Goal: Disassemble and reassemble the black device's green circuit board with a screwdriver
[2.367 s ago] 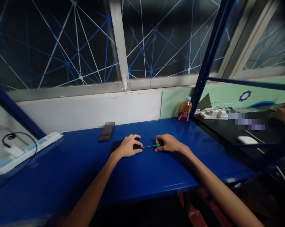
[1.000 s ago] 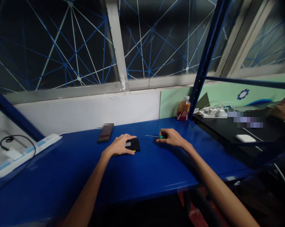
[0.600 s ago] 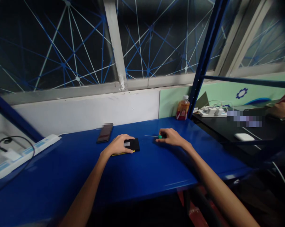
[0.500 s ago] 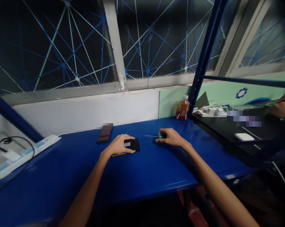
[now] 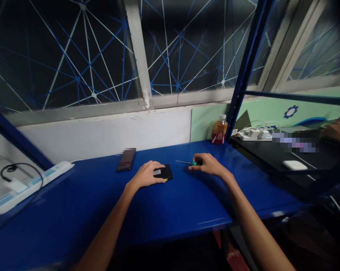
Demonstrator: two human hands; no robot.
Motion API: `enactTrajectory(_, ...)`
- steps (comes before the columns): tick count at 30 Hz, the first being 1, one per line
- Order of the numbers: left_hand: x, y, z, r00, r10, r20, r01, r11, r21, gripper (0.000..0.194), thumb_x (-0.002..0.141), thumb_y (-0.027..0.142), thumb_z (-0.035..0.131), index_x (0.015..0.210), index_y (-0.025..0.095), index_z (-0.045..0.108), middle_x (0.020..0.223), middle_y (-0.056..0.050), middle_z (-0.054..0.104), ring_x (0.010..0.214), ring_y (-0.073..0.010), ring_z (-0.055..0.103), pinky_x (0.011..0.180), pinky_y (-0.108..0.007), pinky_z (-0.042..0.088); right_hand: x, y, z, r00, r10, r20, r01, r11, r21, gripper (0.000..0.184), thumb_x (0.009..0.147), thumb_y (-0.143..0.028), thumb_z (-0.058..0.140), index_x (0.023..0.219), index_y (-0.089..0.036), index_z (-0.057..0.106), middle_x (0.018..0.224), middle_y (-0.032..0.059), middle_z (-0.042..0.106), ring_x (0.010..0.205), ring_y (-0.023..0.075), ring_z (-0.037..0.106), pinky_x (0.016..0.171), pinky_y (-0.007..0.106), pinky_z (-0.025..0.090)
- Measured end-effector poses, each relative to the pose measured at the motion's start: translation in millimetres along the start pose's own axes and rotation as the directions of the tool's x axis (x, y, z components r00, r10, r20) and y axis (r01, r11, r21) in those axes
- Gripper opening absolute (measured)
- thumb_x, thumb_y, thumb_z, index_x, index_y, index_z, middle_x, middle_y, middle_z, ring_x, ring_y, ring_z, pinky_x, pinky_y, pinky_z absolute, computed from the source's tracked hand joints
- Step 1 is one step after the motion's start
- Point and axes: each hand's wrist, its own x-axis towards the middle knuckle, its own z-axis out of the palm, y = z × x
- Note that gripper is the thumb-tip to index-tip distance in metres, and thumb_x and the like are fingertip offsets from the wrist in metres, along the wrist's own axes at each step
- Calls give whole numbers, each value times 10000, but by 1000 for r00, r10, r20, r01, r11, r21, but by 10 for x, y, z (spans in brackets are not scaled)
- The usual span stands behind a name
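Note:
My left hand (image 5: 149, 174) is closed over a flat black rectangular box (image 5: 166, 172), thumb on its near edge and fingers on the far one. A pale label and a bit of yellow show on the box; its left part is hidden under the palm. To the right, my right hand (image 5: 208, 164) pinches a screwdriver by its green and black handle (image 5: 195, 163). The thin metal shaft (image 5: 182, 162) points left, toward the box, with a gap between them. Behind my left hand a dark phone (image 5: 126, 160) lies on the blue table (image 5: 175, 207).
A power strip (image 5: 31, 186) with a black cable lies at the left. An orange drink bottle (image 5: 219, 130) stands at the back right beside a blue post (image 5: 245, 67). Beyond is a black table with another power strip (image 5: 256, 135), a white case (image 5: 295, 165) and another person's hand (image 5: 337, 130).
My left hand and the black box have shifted slightly right, and less yellow shows on the box. My right hand with the screwdriver sits slightly further right as well; the whole view has shifted a little.

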Motion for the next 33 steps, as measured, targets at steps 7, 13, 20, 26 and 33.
enactTrajectory(7,9,5,12,1000,-19,-3,19,1000,13,618,658,552,701,1192,255,609,1157,-80,610,1086,-300,544,938,-416,428,-78,-360,38,1000,2,-27,0,998,67,333,651,-509,702,744,-209,591,683,-4,627,617,137,539,528,232,322)
enactTrajectory(13,-4,10,5,1000,-11,3,11,1000,9,615,669,555,690,1205,267,598,1176,-70,608,1098,-294,536,938,-405,424,-163,-585,-38,988,133,-73,-127,988,85,321,648,-517,698,691,-214,599,663,8,634,594,149,548,500,242,310)
enactTrajectory(20,14,-23,78,998,-32,-56,35,998,52,574,704,583,649,1182,267,606,1182,-66,608,1100,-293,530,933,-412,420,-273,-849,-63,985,135,-109,-135,991,8,284,663,-490,707,712,-234,596,664,-2,652,622,169,580,501,251,290)
enactTrajectory(26,28,-19,98,997,-44,-61,48,997,64,595,718,614,619,1202,269,590,1208,-72,590,1115,-302,513,920,-419,421,-589,-864,9,990,121,-75,-131,980,-150,256,715,-483,681,779,-252,591,673,6,660,645,193,608,484,253,242)
enactTrajectory(33,7,-12,28,1000,-26,-9,26,998,58,603,739,621,583,1240,287,563,1242,-79,557,1119,-308,506,915,-419,417,-912,-761,54,988,117,-99,-136,969,-207,252,747,-492,648,802,-262,561,709,-1,680,606,196,612,474,266,227)
